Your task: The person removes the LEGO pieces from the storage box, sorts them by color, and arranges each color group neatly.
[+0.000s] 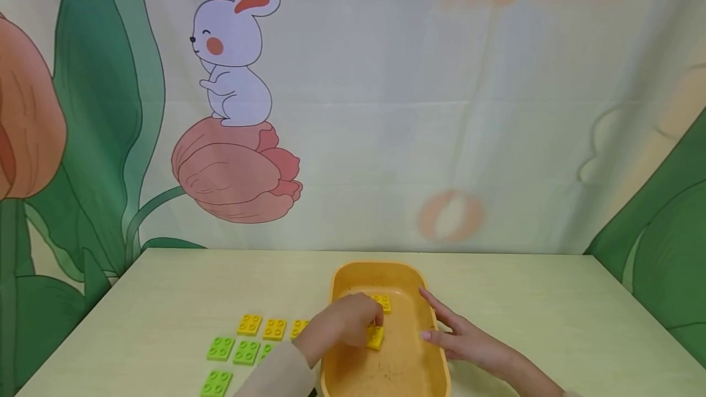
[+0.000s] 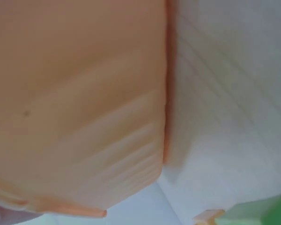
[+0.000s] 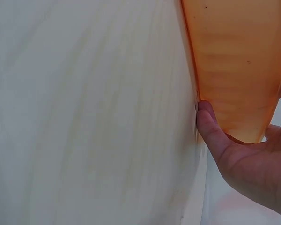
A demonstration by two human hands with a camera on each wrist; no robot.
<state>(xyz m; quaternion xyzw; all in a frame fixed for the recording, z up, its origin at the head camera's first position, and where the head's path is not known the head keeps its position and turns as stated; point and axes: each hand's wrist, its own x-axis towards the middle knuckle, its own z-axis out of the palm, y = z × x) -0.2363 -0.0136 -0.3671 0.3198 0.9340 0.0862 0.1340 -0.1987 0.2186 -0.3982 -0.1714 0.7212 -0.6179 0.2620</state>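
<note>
A deep yellow-orange tray (image 1: 408,354) stands on the table between both hands. My left hand (image 1: 353,318) reaches over its left side and pinches a yellow toy brick (image 1: 376,338) inside, partly covered by the fingers. Just behind the hand, another yellow brick (image 1: 384,304) lies in the tray. My right hand (image 1: 471,343) holds the tray's right wall, with thumb and index finger over the rim. The right wrist view shows a fingertip of that hand low on the tray's outer wall (image 3: 243,70). In the left wrist view, the outer wall (image 2: 75,108) fills much of the picture.
Left of the tray lie several flat four-stud bricks, with yellow ones (image 1: 274,329) in a row behind green ones (image 1: 246,352). A lone green brick (image 1: 216,383) lies nearer the front. Behind the pale table (image 1: 513,287) hangs a printed curtain (image 1: 375,109).
</note>
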